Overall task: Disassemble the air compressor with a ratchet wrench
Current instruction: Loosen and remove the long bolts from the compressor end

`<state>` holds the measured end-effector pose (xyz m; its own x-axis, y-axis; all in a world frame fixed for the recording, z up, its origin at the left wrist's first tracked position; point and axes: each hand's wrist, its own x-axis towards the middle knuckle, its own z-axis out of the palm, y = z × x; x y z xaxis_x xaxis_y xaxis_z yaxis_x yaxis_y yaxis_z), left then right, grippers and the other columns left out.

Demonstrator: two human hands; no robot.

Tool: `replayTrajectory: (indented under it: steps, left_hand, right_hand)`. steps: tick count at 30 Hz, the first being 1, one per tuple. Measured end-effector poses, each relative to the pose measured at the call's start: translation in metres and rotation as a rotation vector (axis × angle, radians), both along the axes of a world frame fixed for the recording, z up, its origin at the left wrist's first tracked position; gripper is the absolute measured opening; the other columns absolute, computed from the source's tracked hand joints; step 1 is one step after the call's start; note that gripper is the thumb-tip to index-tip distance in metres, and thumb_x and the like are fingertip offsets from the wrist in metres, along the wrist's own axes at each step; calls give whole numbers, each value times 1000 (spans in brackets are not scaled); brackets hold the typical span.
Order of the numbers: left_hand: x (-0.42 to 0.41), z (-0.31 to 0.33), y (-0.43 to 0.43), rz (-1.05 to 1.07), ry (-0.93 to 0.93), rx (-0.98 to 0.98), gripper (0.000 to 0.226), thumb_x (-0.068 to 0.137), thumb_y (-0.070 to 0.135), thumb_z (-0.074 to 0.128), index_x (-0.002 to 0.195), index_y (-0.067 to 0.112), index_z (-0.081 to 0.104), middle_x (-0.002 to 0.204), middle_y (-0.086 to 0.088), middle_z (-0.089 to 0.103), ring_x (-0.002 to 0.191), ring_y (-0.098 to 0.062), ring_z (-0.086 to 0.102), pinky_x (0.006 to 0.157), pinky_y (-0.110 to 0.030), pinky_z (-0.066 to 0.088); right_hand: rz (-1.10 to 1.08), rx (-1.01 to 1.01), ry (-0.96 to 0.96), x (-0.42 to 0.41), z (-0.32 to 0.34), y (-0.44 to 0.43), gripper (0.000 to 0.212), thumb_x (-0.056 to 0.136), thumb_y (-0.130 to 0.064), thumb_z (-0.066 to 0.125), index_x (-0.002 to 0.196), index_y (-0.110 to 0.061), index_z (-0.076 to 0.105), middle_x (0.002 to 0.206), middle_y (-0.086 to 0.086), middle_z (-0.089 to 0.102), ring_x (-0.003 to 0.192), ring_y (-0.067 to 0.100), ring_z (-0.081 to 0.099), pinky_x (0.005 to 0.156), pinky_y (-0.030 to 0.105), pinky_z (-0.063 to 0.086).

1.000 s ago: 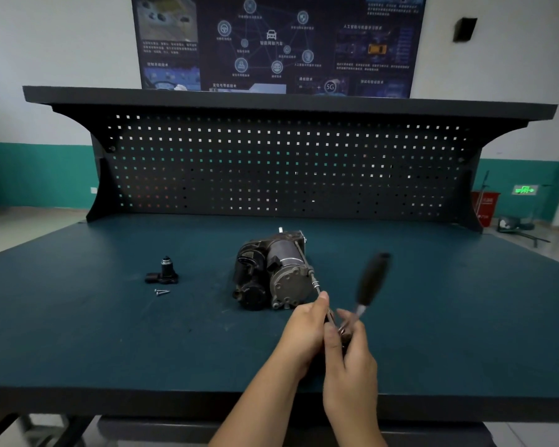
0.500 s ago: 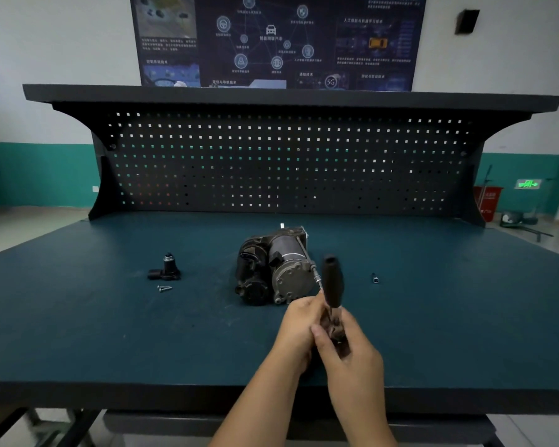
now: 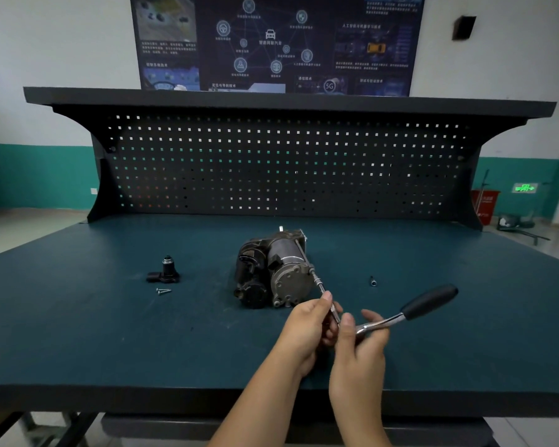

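**Left hand (image 3: 307, 324) and right hand (image 3: 359, 346) both locked on the ratchet wrench (image 3: 384, 322)**

Both hands sit close together at the front of the desk (image 3: 110, 333), just short of the air compressor (image 3: 271, 269). The left hand pinches the extension bar (image 3: 320, 287) between thumb and fingers, right where it meets the ratchet head. The right hand curls round the chrome shank beside that head, and the black grip (image 3: 430, 301) sticks out free to the right, angled up and away.

The compressor lies on its side mid-desk with its round grey end cap facing us. The extension bar runs up from the hands to the right-hand edge of that cap. The fastener itself is hidden by the tool's tip, so there's no telling how far out it has come.

This looks like the loosening step on an end-cap fastener. One hand steadies the bar and the other works the wrench. Next comes a swing of the handle, with the bar kept in line so the tip doesn't slip off. The compressor isn't clamped down, so it may want to roll.

Off to the left sit a small black fitting (image 3: 166, 272) and a loose screw (image 3: 164, 290), probably parts already removed. A small socket (image 3: 373, 281) lies to the right of the compressor.
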<state>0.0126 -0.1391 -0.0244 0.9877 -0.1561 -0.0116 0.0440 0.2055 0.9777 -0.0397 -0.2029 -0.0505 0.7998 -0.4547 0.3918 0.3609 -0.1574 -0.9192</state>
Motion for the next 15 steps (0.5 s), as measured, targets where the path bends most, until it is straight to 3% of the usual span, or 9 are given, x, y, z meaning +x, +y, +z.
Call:
replayTrajectory:
  steps: [3,8,10,12,15]
  left_hand:
    - [-1,-1,4,22,26,-49,35,98,28,47,68,12,57,55,-1,50,48,-12,45,48,-22,35]
    - [3,-4,6,18,41,-60,56,94,23,54,38,19,57,43,5,51,38,-8,50,43,-17,42]
    - [2,-3,5,8,29,-78,53,95,22,52,43,17,60,46,2,54,40,-8,50,44,-19,41]
    - [1,-2,4,26,22,-86,42,97,26,49,58,15,59,50,-1,50,39,-8,46,43,-20,35]
    - [1,-1,1,25,17,-56,36,99,27,43,69,12,54,43,4,45,36,-4,37,37,-15,28]
  right_hand:
    - [39,-217,45,-6,-2,2,25,90,-40,48,102,-59,37,85,-17,64,77,-1,62,62,20,43]
    - [99,-392,14,-12,-3,-1,48,90,-36,54,114,-69,30,95,-36,50,93,-24,46,68,8,37]
    - [112,-325,28,-10,-2,-1,40,88,-44,50,117,-66,34,100,-33,55,93,-14,53,72,12,39]
    - [96,-218,34,-6,-3,1,39,82,-55,41,121,-55,41,92,-26,61,85,-4,58,68,19,41]
    - [42,-86,13,0,-5,1,47,88,-48,36,129,-27,46,78,-23,59,72,-12,56,61,13,38]
